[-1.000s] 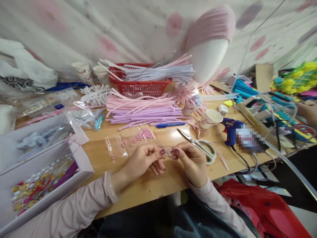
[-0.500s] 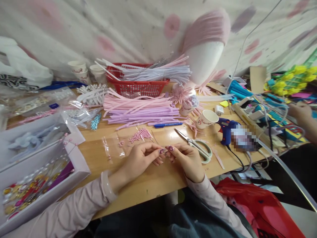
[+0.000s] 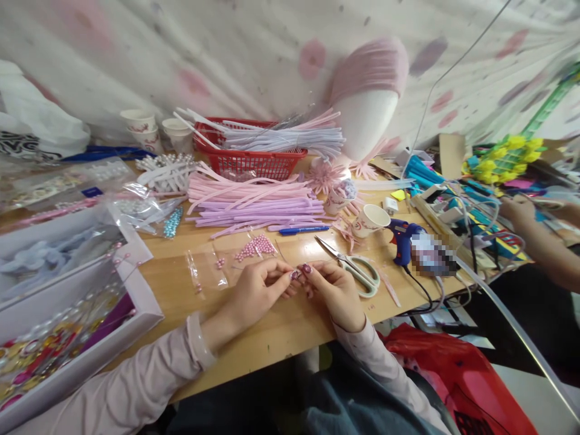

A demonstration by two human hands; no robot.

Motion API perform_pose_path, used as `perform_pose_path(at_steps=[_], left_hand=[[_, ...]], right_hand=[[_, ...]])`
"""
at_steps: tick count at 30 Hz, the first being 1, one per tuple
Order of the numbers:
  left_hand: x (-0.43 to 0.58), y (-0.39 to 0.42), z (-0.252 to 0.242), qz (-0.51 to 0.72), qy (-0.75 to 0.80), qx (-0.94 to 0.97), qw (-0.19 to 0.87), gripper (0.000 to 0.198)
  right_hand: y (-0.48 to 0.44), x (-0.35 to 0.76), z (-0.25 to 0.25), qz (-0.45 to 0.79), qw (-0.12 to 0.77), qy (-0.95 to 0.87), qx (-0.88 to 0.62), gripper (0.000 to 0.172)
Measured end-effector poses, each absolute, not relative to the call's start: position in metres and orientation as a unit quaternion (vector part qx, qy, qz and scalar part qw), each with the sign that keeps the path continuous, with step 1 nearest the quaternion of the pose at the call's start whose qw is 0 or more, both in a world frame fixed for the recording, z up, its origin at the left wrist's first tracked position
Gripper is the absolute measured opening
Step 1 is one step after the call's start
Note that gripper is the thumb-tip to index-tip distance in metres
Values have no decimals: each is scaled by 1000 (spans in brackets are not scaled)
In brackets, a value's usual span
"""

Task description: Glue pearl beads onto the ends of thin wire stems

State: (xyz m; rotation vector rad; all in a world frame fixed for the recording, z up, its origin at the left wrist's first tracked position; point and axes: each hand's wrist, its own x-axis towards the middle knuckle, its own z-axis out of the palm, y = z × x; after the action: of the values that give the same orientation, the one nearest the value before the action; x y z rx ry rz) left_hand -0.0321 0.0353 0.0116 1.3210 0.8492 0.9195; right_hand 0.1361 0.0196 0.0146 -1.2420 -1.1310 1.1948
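My left hand (image 3: 256,291) and my right hand (image 3: 334,291) meet fingertip to fingertip low over the wooden table (image 3: 281,329). Both pinch a thin clear wire with a small bead (image 3: 298,273) between thumb and forefinger. Just beyond the hands lie a clear packet of pink beads (image 3: 257,246) and a second small packet (image 3: 203,269). Scissors with pale green handles (image 3: 356,267) lie right of my right hand.
A pile of pink and lilac pipe cleaners (image 3: 258,202), a red basket (image 3: 251,158), paper cups (image 3: 370,219), a blue pen (image 3: 303,229), a blue glue gun (image 3: 403,238) and a foam head with a pink cap (image 3: 369,103) stand behind. White boxes of trims (image 3: 67,314) sit left. Another person's hand (image 3: 519,211) works at right.
My hands have drawn closer together, the fingertips now touching at the wire. The view has drifted, bringing the other person's arm further in at the right.
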Motion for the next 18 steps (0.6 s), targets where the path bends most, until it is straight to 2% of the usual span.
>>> perform_pose_path(at_steps=[8,18], left_hand=[[-31,32,11,430,400,624,515,7],[-31,32,9,418,388,588,574,11]], right_hand=[[18,129,18,483,511,-463,-540,36],[18,129,18,472,528,-464,-532,37]])
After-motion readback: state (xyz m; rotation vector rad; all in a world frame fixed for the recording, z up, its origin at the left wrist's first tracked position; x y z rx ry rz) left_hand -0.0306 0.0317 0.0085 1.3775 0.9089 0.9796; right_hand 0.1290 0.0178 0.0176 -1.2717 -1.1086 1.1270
